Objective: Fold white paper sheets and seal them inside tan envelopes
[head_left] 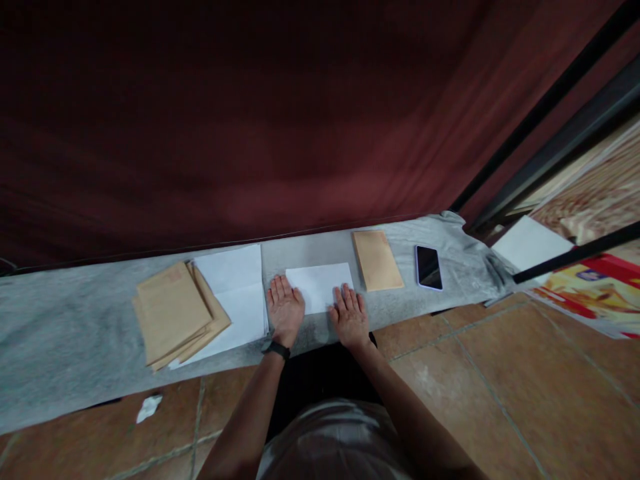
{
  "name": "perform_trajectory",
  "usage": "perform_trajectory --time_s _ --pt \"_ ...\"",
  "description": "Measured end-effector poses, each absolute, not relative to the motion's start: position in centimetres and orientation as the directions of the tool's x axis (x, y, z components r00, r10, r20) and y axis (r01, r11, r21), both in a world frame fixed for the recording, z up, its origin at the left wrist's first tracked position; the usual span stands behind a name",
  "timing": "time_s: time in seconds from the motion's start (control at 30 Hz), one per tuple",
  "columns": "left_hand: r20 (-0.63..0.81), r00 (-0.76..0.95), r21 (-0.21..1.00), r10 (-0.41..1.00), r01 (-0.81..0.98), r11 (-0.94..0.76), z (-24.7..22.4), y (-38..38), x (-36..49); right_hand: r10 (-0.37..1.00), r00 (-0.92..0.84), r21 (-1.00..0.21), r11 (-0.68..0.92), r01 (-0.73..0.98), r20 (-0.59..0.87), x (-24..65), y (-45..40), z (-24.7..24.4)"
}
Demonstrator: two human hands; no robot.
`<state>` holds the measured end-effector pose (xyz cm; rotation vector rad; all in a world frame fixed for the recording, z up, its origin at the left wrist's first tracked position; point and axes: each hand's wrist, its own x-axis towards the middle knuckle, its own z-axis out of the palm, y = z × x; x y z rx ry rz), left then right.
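A small white sheet of paper [320,283], apparently folded, lies flat on the grey cloth in front of me. At its left edge rests my left hand [286,307], fingers stretched out and holding nothing. My right hand [350,317] lies flat over the sheet's lower right corner, its fingers spread. Left of my left hand is a stack of larger white paper [240,287]. Several brown envelopes [175,303] are piled partly over that stack. One more brown envelope [379,260] lies just right of the white sheet.
A phone [429,267] with a dark screen lies to the right on the grey cloth [65,333]. Behind the narrow surface hangs a dark red curtain [250,133]. Crumpled white tissue [149,408] is on the tiled floor. Dark metal bars [550,110] and a printed box [595,287] stand at right.
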<state>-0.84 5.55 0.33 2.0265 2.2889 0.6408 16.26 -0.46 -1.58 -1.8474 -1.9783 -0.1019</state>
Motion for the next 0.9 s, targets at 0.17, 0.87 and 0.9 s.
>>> perform_trajectory --time_s 0.17,0.87,0.9 --pt "0.279 0.086 0.301 0.956 0.938 -0.172 0.6 2.0 0.7 0.927 -0.015 -0.235 0.111 0.966 0.376 16.3 -0.6 -1.7" --pt "0.220 -0.111 0.495 0.969 0.869 -0.012 0.1 -0.9 -2.6 0.948 -0.013 -0.165 0.069 0.984 0.319 18.4 -3.3 -1.6" --pt "0.200 -0.119 0.518 0.973 0.856 -0.002 0.3 -0.6 -2.8 0.949 -0.012 -0.159 0.065 0.985 0.316 18.4 -3.3 -1.6"
